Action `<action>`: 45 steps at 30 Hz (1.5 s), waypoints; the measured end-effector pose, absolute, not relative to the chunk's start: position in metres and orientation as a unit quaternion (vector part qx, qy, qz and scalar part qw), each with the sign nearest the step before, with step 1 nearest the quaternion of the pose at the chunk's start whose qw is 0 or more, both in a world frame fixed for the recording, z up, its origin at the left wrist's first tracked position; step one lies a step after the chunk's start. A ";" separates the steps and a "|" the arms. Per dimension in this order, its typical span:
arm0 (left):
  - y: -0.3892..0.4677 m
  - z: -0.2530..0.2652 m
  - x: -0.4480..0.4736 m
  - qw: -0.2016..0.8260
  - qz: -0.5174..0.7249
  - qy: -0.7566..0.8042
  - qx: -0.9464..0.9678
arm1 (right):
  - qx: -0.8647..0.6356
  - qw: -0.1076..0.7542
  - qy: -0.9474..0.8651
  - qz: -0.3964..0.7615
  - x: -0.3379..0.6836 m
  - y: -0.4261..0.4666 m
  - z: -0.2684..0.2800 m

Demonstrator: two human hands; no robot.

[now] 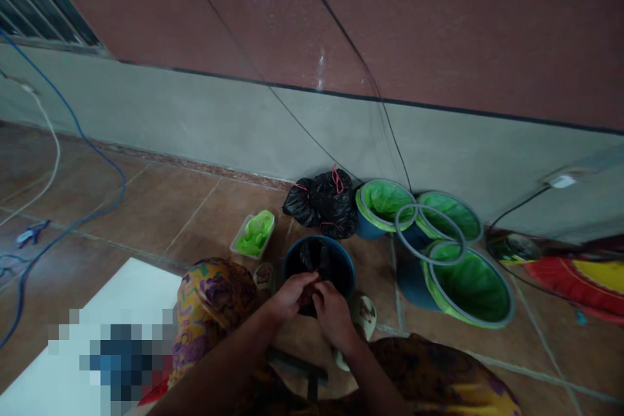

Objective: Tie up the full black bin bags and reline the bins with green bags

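My left hand (295, 292) and my right hand (334, 312) meet over the near rim of a blue bin (351, 272). Their fingers are closed in a pinch around the gathered top of a black plastic bag (316, 259), which rises from inside the bin. A small reddish bit shows between the fingertips, too small to name. The lower part of the bag is hidden in the dark bin and behind my hands.
Tied black bags (331, 201) lean near the wall. Blue bins with green liners (468, 286) stand at right, with a loose grey ring (407, 244) across them. A white tray (236, 250) holds green bags. Cables (117, 185) cross the floor at left.
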State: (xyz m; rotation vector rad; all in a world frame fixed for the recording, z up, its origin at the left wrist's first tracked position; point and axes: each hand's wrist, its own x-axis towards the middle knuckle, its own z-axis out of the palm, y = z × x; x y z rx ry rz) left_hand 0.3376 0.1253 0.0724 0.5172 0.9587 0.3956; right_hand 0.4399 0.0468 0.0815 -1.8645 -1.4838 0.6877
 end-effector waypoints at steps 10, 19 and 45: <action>0.136 0.062 0.337 0.692 0.192 0.533 0.447 | -0.751 0.284 -0.573 0.164 0.467 0.044 0.068; 0.142 0.094 0.335 0.598 0.163 0.467 0.631 | -0.717 0.268 -0.626 0.151 0.443 0.089 0.032; 0.157 0.142 0.339 0.681 0.205 0.464 0.527 | -0.675 0.400 -0.601 0.154 0.436 0.102 0.048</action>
